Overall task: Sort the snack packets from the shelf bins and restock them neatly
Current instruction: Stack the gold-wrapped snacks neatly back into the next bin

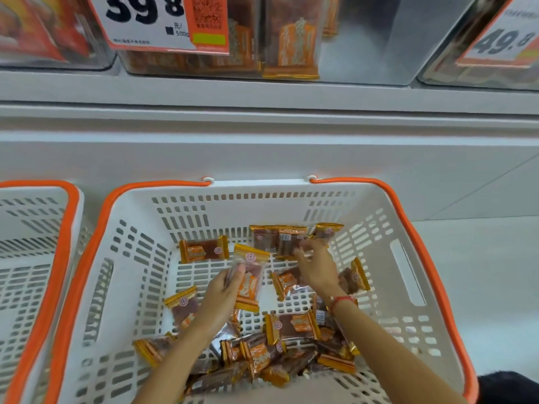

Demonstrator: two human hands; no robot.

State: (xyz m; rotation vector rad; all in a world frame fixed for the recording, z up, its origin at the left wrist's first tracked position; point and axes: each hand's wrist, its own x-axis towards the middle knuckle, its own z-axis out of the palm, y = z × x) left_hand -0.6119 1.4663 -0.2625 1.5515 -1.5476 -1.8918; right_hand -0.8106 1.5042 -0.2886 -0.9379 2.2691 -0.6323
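A white basket with an orange rim (408, 217) holds several orange-and-brown snack packets, most heaped at its near side (271, 357). My left hand (223, 290) grips a small upright stack of packets (248, 279) above the basket floor. My right hand (316, 265) reaches to the far side, fingers curled onto a pair of flat packets (277, 239). Whether it has a firm hold on them is unclear. A red band circles my right wrist.
A second white basket (40, 228) stands to the left. Above, clear shelf bins (288, 48) hold the same orange packets, with price cards 39.8 (140, 18) and 49.8 (501, 42). The white shelf ledge (262, 94) runs across. Pale floor lies on the right.
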